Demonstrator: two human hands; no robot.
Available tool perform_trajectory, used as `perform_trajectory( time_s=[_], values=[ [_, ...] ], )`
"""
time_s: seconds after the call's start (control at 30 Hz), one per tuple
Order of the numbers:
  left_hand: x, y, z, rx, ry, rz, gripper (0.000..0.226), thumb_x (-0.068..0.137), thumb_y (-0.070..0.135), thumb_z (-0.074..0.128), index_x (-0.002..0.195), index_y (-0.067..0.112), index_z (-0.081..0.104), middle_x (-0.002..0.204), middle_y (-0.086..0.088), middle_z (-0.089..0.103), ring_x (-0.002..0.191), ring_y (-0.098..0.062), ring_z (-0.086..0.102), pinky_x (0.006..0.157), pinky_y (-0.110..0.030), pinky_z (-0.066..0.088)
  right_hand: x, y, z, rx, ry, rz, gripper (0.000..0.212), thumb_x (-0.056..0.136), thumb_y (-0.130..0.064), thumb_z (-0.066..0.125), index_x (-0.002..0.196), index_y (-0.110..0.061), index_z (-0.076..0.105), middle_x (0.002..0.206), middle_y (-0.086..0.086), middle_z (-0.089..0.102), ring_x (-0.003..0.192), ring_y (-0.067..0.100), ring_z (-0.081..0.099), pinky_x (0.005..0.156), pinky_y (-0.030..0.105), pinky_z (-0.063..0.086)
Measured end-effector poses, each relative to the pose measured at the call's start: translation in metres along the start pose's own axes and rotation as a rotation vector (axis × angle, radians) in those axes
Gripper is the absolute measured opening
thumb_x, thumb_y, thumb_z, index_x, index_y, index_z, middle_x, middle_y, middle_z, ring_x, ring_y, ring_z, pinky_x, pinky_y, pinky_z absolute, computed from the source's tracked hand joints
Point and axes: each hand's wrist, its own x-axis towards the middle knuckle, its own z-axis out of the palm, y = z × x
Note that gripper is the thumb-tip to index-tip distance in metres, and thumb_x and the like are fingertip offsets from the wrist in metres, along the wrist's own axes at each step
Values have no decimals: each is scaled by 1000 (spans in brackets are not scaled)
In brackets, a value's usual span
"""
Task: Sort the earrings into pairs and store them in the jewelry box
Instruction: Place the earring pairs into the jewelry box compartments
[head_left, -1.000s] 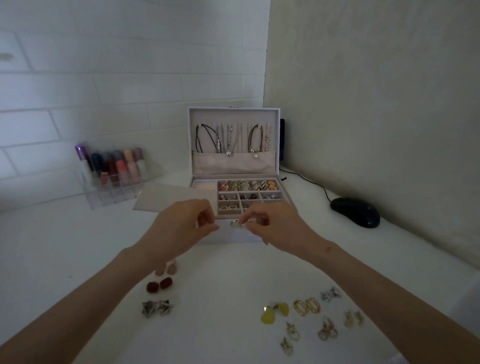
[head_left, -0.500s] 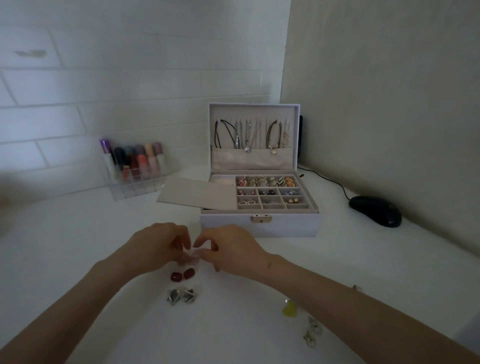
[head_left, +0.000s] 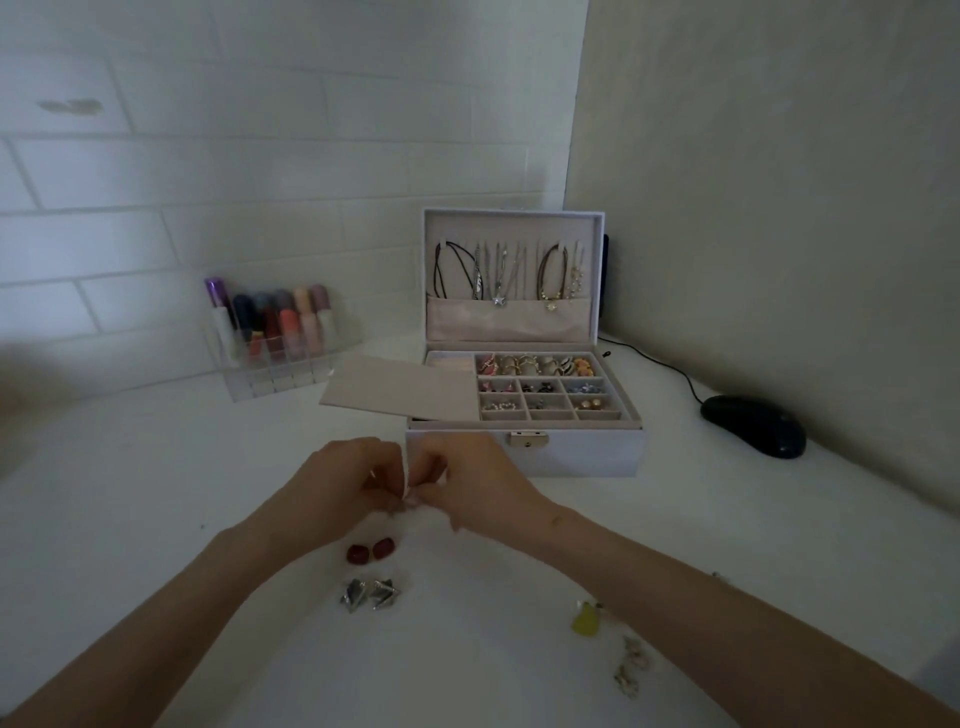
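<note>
The left grip (head_left: 343, 483) and right grip (head_left: 470, 488) meet fingertip to fingertip over the worktop (head_left: 156, 493), just in front of the open jewelry box (head_left: 524, 457). Both have curled fingers pinching one small pale earring (head_left: 404, 503), which is too blurred to describe further. A red earring pair (head_left: 370, 551) and a silver earring pair (head_left: 370, 594) lie on the worktop near the wrists, and a yellow earring (head_left: 584, 621) lies beside the right forearm.
</note>
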Motion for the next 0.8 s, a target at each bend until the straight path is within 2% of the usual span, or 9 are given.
perform_trajectory(
  time_s=[0.1,0.17,0.3,0.43,0.5,0.57,0.63,0.73,0.8],
  values=[
    [5,11,-4,-128,82,34,28,73,12,75,65,30,55,79,4,63,77,-12,61,73,-26,48,1,2,-23,91,82,31,23,72,-4,72,63,-21,59,72,2,65,47,3,51,40,20,43],
    [13,20,-7,-173,119,63,26,74,9,74,71,28,57,81,2,63,76,-14,60,72,-26,47,3,3,-41,139,115,73,30,73,-1,71,62,-25,57,69,0,63,44,1,50,39,22,45],
    [34,34,-7,-293,145,63,20,74,0,71,82,16,64,82,-4,63,72,-16,61,70,-20,48,5,9,-69,189,162,126,21,73,0,73,65,-15,61,69,8,66,39,0,50,39,21,45],
    [56,44,-3,-364,130,42,18,78,-4,66,82,14,68,84,-4,62,75,-20,65,73,-20,51,8,19,-85,171,234,175,10,74,0,72,71,-7,65,65,4,64,38,0,50,41,19,45],
    [67,49,-1,-354,138,39,11,81,1,65,82,12,69,80,1,61,69,-13,63,65,-9,48,11,25,-91,120,255,197,6,74,-1,72,77,-4,67,65,0,64,41,-3,52,44,15,46],
    [76,53,-1,-323,141,52,4,83,8,65,82,9,69,76,5,60,61,-1,59,59,-4,43,16,32,-93,108,264,222,8,74,-1,72,76,-7,67,66,0,64,46,-3,55,43,16,48],
    [86,57,-1,-292,143,61,3,82,10,66,81,10,68,73,8,60,57,2,57,56,-3,40,21,40,-94,70,276,230,10,73,-3,72,74,-11,67,67,1,65,53,1,58,46,18,50],
    [97,60,-2,-292,127,69,3,81,6,66,83,6,69,74,4,60,53,5,55,56,-7,42,25,46,-94,-6,245,216,10,69,-5,77,73,-11,70,67,-1,65,55,-4,57,53,10,45],
    [103,60,-1,-306,104,60,6,82,4,66,86,5,69,74,4,60,50,7,55,56,-8,44,27,45,-94,-44,189,202,9,68,-6,78,73,-10,71,70,-1,66,61,-3,59,64,15,48]
  ],
)
